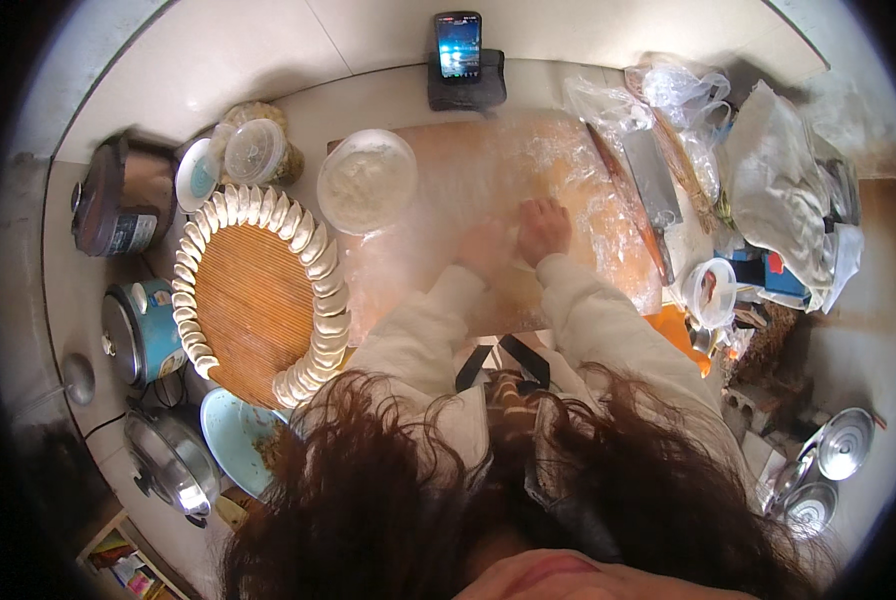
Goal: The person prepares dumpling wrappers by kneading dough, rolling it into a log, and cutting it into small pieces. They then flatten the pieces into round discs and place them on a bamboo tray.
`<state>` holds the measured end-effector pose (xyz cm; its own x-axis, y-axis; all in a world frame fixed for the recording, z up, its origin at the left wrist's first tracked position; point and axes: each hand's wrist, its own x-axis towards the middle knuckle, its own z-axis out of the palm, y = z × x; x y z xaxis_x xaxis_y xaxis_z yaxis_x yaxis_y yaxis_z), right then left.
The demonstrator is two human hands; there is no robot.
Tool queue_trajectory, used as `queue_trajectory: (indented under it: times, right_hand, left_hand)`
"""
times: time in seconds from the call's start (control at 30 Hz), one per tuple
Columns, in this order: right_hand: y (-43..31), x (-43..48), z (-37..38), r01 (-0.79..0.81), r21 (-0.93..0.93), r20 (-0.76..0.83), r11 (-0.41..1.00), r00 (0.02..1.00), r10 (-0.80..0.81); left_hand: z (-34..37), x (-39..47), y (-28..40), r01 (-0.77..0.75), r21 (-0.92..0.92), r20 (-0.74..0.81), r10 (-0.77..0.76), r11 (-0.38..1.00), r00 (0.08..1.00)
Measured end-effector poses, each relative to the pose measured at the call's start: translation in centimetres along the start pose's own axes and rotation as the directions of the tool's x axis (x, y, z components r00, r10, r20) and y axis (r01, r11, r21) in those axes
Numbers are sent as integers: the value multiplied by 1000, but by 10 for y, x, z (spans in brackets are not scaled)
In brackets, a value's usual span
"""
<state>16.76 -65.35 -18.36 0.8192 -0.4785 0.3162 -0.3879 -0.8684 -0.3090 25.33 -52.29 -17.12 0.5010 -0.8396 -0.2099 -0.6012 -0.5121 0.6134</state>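
Note:
My left hand (485, 244) is over the floured wooden board (433, 150), blurred, with its fingers hard to make out. Just right of it, my right hand (544, 229) has its fingers curled on or over a pale piece that looks like dough; the hand mostly hides it. A bowl of flour (367, 180) stands at the board's upper left. To the left, many folded dumplings (331, 300) line the rim of a round ridged tray (253, 300). A dark rolling pin (620, 195) lies slanted on the board's right side, beside a cleaver (652, 176).
A phone (459, 45) leans on a dark stand behind the board. Lidded tubs (254, 150), a blue cooker (144, 330) and a light-blue bowl of filling (230, 435) stand around the tray. Plastic bags (680, 86) and a small clear tub (710, 292) are at the right.

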Motion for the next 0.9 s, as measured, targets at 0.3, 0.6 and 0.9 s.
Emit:
queue_trajectory:
  times: [0.3,0.6,0.9]
  right_hand:
    - [-11,12,-24,-260,133,261,956,940,219]
    - [-9,-46,-9,40,-119,118,992,993,-26]
    - [1,31,-1,88,74,-2,993,996,-89]
  left_hand:
    - [-2,2,12,-17,199,-48,28,980,998]
    - [33,-41,12,-225,-23,-329,205,974,922]
    - [-2,16,2,-51,19,-96,53,999,994]
